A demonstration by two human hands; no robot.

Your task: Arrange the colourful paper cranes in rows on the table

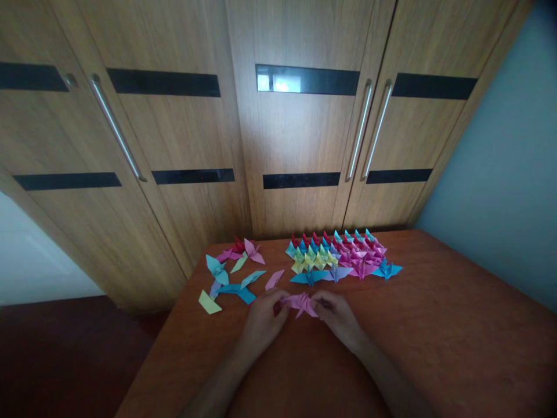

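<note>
The pink paper crane [301, 303] is held above the bench [413, 325], its wings pinched by nearly closed fingers [282, 295] of both hands. Light, thin and easily creased, it is best gripped gently near the wing roots.

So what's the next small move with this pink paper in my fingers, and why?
I'd probably ease the pink folded paper gently outward: your left hand and right hand already pinch its opposite sides, and the paper birds in rows beyond sit with wings spread.
</note>
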